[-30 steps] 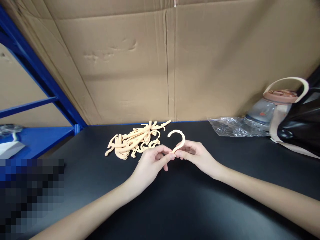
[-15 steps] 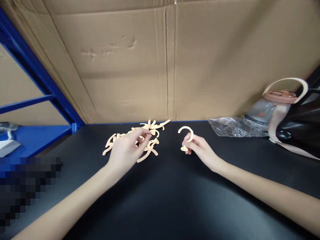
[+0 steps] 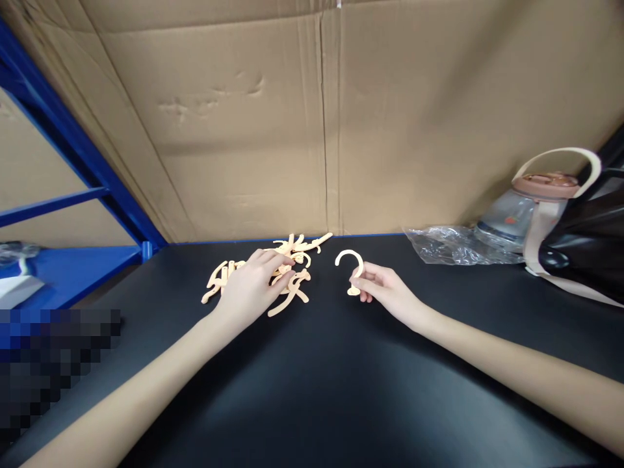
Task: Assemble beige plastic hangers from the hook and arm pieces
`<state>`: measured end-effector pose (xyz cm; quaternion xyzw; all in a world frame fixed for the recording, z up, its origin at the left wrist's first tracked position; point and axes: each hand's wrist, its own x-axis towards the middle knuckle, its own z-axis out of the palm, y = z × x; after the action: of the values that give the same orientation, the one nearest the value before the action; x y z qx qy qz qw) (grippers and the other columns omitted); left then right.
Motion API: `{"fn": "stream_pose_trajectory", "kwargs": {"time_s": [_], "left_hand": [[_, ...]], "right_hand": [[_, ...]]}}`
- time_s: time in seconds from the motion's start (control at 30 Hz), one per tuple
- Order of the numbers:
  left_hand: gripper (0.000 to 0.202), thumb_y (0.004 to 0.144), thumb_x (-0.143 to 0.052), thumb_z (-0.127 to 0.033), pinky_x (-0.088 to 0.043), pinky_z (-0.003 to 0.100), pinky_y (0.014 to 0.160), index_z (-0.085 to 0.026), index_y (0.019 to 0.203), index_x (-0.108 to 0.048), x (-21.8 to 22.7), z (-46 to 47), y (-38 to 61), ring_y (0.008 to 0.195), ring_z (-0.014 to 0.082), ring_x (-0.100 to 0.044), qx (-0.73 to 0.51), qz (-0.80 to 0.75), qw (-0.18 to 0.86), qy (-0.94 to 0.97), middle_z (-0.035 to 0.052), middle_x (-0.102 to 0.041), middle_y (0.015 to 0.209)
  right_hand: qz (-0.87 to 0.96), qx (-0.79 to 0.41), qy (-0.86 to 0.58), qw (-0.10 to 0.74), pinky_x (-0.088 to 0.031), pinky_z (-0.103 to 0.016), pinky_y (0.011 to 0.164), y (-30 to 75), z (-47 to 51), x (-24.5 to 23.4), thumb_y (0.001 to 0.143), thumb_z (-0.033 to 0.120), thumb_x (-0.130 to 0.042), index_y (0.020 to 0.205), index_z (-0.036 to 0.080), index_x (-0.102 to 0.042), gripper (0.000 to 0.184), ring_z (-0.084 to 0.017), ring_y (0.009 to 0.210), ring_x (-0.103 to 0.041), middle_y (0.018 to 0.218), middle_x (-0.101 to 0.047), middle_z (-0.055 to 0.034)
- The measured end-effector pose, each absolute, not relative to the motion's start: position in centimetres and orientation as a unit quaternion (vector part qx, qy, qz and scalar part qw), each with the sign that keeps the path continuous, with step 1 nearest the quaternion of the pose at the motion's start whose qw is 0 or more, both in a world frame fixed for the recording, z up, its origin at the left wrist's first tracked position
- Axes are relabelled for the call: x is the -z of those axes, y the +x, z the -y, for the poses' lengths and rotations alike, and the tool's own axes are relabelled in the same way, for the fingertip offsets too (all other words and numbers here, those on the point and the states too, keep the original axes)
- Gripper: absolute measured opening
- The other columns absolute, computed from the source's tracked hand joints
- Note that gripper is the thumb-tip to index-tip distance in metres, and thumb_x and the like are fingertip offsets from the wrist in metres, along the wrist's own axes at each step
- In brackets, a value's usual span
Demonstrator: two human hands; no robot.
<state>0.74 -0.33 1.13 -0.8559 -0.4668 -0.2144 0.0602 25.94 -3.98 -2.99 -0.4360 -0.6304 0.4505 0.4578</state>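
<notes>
In the head view, my right hand [image 3: 379, 286] pinches a cream plastic hanger hook [image 3: 361, 262] near its lower end. The hook stands upright, its curve opening to the left, with a small flared base at the bottom. My left hand [image 3: 253, 281] is over a pile of cream plastic pieces [image 3: 292, 291], palm down. Its thumb and fingers are apart above the pile, and I see nothing held between them. Curved arms and short parts lie tangled there, some hidden beneath the hand.
A black tabletop [image 3: 322, 390] runs up to a cardboard wall [image 3: 244, 130]. At the right are a clear plastic bag [image 3: 453, 247], a strapped water bottle [image 3: 509, 214] and a black bag [image 3: 595, 240]. A blue metal frame [image 3: 97, 162] stands on the left.
My right hand has brought the hook slightly left and turned it a little. My left hand's fingers have spread apart and lowered over the pile.
</notes>
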Motion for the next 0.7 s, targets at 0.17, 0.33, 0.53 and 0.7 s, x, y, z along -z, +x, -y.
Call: {"fn": "stream_pose_trajectory", "kwargs": {"time_s": [0.17, 0.33, 0.53, 0.7], "left_hand": [[0.045, 0.082, -0.049, -0.056, -0.045, 0.039, 0.084, -0.02, 0.107, -0.062, -0.4, 0.2, 1.0, 0.103, 0.0284, -0.054, 0.159, 0.43, 0.059, -0.886, 0.0083, -0.065, 0.108], [0.069, 0.073, -0.053, -0.068, -0.043, 0.045, 0.091, -0.018, 0.121, -0.055, -0.5, 0.4, 1.0, 0.11, 0.0327, -0.051, 0.139, 0.416, 0.074, -0.896, 0.013, -0.058, 0.12], [0.045, 0.092, -0.033, -0.048, -0.044, 0.041, 0.086, -0.016, 0.111, -0.058, -1.9, -0.6, -0.2, 0.098, 0.0274, -0.054, 0.156, 0.458, 0.126, -0.866, 0.0089, -0.064, 0.108], [0.041, 0.092, -0.032, -0.039, -0.043, 0.04, 0.087, -0.015, 0.109, -0.06, -1.8, -1.8, -1.3, 0.1, 0.0278, -0.054, 0.139, 0.486, 0.149, -0.85, 0.0097, -0.064, 0.106]], "right_hand": [[0.628, -0.449, -0.443, 0.456, -0.042, -0.024, 0.056, 26.1, 3.7, 3.3, 0.082, 0.034, -0.058, 0.078, 0.019, -0.056, 0.016, -0.01, 0.06, -0.051, 0.067, -0.055, 0.0022], [0.627, -0.451, -0.444, 0.455, -0.041, -0.024, 0.056, 26.2, 3.5, 3.4, 0.081, 0.035, -0.058, 0.078, 0.019, -0.056, 0.016, -0.01, 0.059, -0.051, 0.067, -0.056, 0.0021], [0.631, -0.449, -0.439, 0.455, -0.041, -0.024, 0.056, 26.2, 3.6, 3.4, 0.083, 0.033, -0.057, 0.078, 0.019, -0.056, 0.015, -0.01, 0.059, -0.05, 0.067, -0.055, 0.0026], [0.631, -0.452, -0.437, 0.455, -0.041, -0.025, 0.057, 26.2, 3.7, 3.4, 0.082, 0.033, -0.057, 0.078, 0.019, -0.056, 0.016, -0.01, 0.059, -0.05, 0.067, -0.055, 0.0025]]}}
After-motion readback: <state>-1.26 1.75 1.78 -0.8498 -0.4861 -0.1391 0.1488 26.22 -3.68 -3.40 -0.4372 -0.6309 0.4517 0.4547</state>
